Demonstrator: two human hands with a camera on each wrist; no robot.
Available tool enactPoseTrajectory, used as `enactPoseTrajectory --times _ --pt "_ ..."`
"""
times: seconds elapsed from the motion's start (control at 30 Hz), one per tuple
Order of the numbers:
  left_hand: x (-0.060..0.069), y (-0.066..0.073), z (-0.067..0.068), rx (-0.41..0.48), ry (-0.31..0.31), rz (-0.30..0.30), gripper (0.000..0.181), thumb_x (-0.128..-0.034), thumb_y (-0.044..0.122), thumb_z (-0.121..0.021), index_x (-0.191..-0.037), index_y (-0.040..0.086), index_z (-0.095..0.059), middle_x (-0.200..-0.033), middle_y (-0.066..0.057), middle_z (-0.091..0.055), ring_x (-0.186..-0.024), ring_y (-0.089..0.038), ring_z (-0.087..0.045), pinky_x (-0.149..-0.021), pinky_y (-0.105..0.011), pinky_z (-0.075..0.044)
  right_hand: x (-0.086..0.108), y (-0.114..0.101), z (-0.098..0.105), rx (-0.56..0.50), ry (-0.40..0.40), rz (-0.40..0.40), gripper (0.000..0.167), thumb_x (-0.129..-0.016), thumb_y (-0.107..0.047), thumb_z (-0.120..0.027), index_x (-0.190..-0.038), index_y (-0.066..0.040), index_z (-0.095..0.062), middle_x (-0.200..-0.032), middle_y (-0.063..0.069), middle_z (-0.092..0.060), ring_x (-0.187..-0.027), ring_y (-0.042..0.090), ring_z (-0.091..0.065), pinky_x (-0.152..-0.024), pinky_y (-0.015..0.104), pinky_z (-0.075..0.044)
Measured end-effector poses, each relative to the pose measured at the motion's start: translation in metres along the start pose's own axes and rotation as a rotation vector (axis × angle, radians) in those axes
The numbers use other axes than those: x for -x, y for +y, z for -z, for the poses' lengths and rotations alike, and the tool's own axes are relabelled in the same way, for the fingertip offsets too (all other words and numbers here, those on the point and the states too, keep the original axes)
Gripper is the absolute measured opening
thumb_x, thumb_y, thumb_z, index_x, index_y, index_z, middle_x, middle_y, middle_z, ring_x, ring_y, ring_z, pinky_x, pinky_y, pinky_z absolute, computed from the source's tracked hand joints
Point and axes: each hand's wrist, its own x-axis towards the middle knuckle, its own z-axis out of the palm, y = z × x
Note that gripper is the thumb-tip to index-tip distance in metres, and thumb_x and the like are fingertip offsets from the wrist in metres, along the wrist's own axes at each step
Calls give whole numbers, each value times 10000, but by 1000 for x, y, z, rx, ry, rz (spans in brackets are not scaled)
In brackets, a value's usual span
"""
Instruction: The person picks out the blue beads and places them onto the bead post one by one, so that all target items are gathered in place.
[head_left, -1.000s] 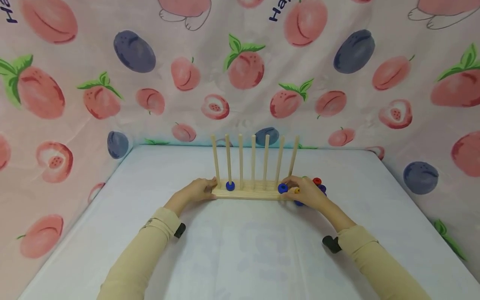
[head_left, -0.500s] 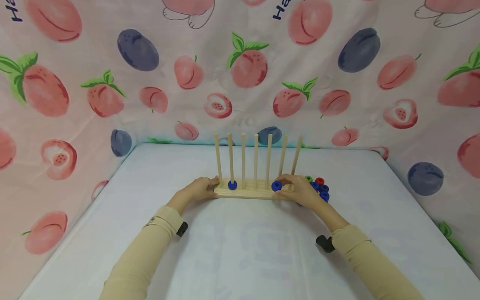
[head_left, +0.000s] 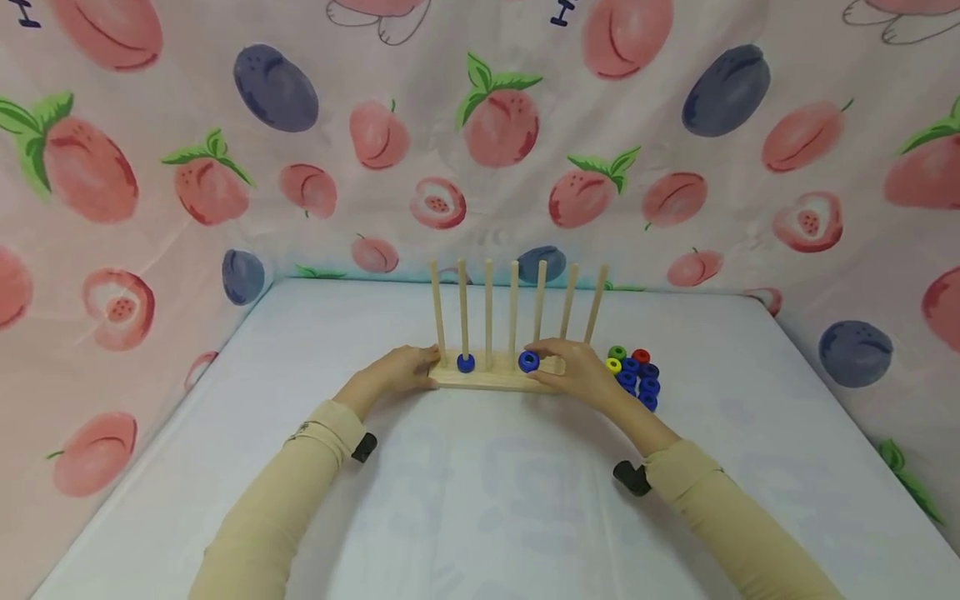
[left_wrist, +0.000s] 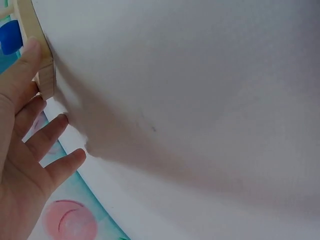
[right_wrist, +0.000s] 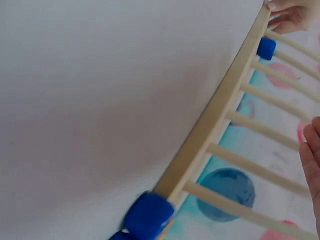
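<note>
A wooden peg rack (head_left: 480,381), a flat base with a row of upright pegs, stands on the table. My left hand (head_left: 392,372) holds the base's left end; in the left wrist view the thumb lies on its edge and the other fingers spread apart. One blue bead (head_left: 466,363) sits low on the second peg from the left. Between thumb and fingers, my right hand (head_left: 583,375) pinches another blue bead (head_left: 528,361), in front of the pegs right of the middle. That hand covers part of the base's right end. In the right wrist view, only its fingers (right_wrist: 312,155) show.
Right of the rack lies a cluster of loose beads: several blue beads (head_left: 648,386), a green bead (head_left: 617,352), a red bead (head_left: 641,356) and a yellow bead (head_left: 613,366). Behind the white tabletop (head_left: 480,500) hangs a fruit-printed cloth (head_left: 480,208).
My right hand has carried the blue bead leftward along the rack, from its right end towards the middle pegs, uncovering more loose beads. The left hand keeps its hold on the base.
</note>
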Motion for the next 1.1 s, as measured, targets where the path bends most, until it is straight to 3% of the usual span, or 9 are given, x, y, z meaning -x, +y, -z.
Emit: enactPoseTrajectory --times 0.33,0.7,0.9,1.1 --pt "4 1 -5 -5 -1 7 595 -916 262 -611 -1405 4 -389 -1472 -169 -356 -1281 -413 -440 -1096 -500 -347 -6 -17 -8 24 53 96 383 -787 -124 -756 -1131 7 -651 -1028 134 -710 -917 259 -670 -814 434 -561" --pt "3 6 1 -21 13 4 580 -925 251 -598 -1403 1 -384 -1464 -198 -354 -1272 -428 -442 -1092 -503 -351 -28 -29 -14 7 144 219 381 -756 -76 -776 -1098 37 -654 -1009 154 -706 -911 256 -674 -806 366 -573" --pt "-3 6 3 -33 24 3 589 -914 239 -617 -1399 -13 -399 -1396 -260 -441 -1218 -428 -495 -1063 -503 -387 -39 -32 -10 -2 197 194 381 -761 -79 -770 -1103 41 -653 -1045 159 -703 -916 259 -674 -829 384 -566" --pt "1 6 -1 4 -4 50 620 -920 252 -608 -1428 6 -349 -1423 -245 -414 -1271 -429 -443 -1094 -513 -346 -44 -36 -10 -61 198 185 376 -775 -79 -760 -1114 42 -648 -1052 154 -704 -914 248 -673 -837 401 -562"
